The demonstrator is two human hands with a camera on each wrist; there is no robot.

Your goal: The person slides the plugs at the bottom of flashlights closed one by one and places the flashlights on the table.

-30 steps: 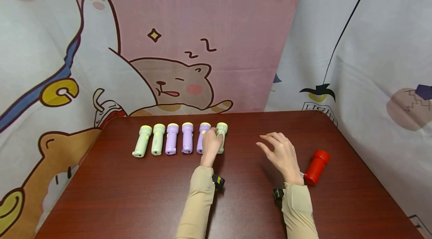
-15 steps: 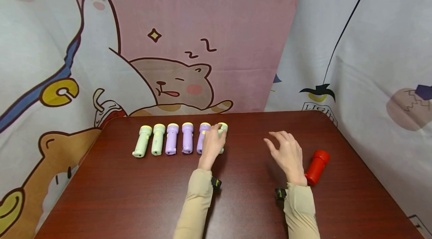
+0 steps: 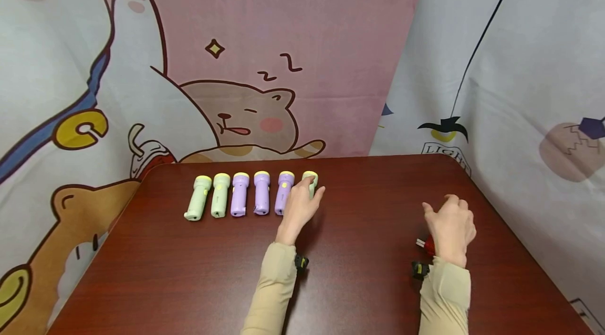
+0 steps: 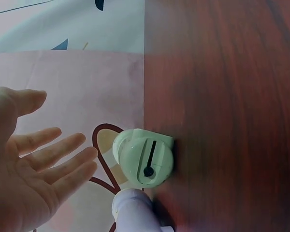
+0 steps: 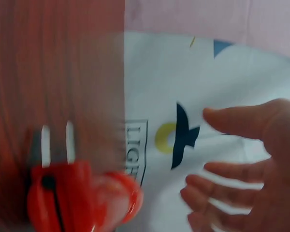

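My left hand [image 3: 300,206] hovers at the right end of a flashlight row, fingers spread and holding nothing. It overlaps a light green flashlight [image 3: 311,175] in the head view. In the left wrist view that flashlight's slotted end [image 4: 146,162] lies apart from the fingers. Left of it lies a purple flashlight [image 3: 285,190], partly seen in the left wrist view too. At the right, my right hand [image 3: 451,230] is above a red flashlight [image 5: 67,198], fingers loosely bent and gripping nothing. Two metal plug prongs [image 5: 70,142] stick out of the red flashlight, which the hand mostly hides in the head view.
Along the left of the row lie two more purple flashlights, one at its middle [image 3: 262,193], and two light green ones, the outermost [image 3: 198,198] slightly slanted. All rest on a dark red-brown wooden table [image 3: 189,272]. A printed cartoon cloth [image 3: 331,62] hangs behind the table.
My right hand has moved right, from left of the red flashlight to over it. My left hand has drawn back slightly from the green flashlight, its thumb spreading away. The flashlights stay in place.
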